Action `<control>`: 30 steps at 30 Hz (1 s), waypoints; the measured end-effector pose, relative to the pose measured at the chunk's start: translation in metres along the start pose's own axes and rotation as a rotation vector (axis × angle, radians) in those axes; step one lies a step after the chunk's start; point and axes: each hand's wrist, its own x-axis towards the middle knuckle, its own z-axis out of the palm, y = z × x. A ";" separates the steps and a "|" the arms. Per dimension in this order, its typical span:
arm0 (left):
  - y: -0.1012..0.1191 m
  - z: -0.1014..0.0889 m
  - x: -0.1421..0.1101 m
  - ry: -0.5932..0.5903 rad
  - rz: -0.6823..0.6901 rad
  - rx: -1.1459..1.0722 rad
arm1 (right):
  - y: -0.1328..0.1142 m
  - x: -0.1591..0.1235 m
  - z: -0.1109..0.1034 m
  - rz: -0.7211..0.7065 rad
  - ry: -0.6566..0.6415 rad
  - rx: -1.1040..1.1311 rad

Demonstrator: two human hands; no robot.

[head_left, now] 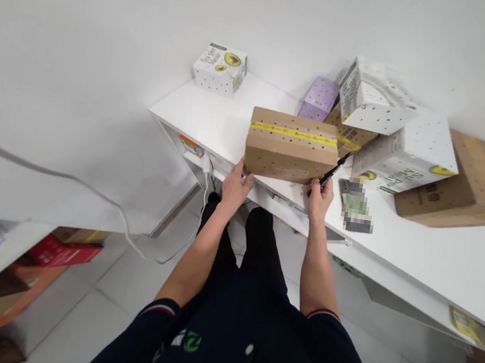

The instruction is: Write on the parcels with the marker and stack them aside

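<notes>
A brown cardboard box point(289, 163) sealed with yellow printed tape lies at the front of the white desk point(216, 117). My left hand point(236, 185) grips its near left corner, thumb and fingers against the lower edge. At the near right corner, my right hand point(320, 199) is closed around a slim black pen-like tool point(335, 169), which points up and away along the box's right side. The tool's exact kind is unclear. A pixelated flat item point(355, 205) lies to the right of that hand.
A small white avocado-print box point(216, 70) stands at the desk's back left. Behind and to the right are a purple package point(320, 97), white cartons point(378, 98) and a large brown carton point(476, 185). A grey cable point(85, 186) hangs at left. Shelves hold boxes at lower left.
</notes>
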 end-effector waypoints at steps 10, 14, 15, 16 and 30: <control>0.002 -0.002 0.001 -0.035 -0.042 -0.079 | 0.006 0.001 0.000 -0.010 0.011 -0.028; 0.005 -0.006 0.000 -0.078 -0.045 -0.079 | 0.009 0.003 0.001 0.002 0.059 0.038; 0.007 -0.008 0.000 -0.059 -0.032 -0.091 | 0.010 0.003 0.001 0.002 0.071 0.059; 0.009 -0.010 0.000 -0.026 -0.007 -0.110 | 0.010 0.003 0.001 0.000 0.077 0.076; 0.063 -0.042 0.049 0.081 0.456 -0.105 | 0.010 0.002 0.001 -0.008 0.119 0.110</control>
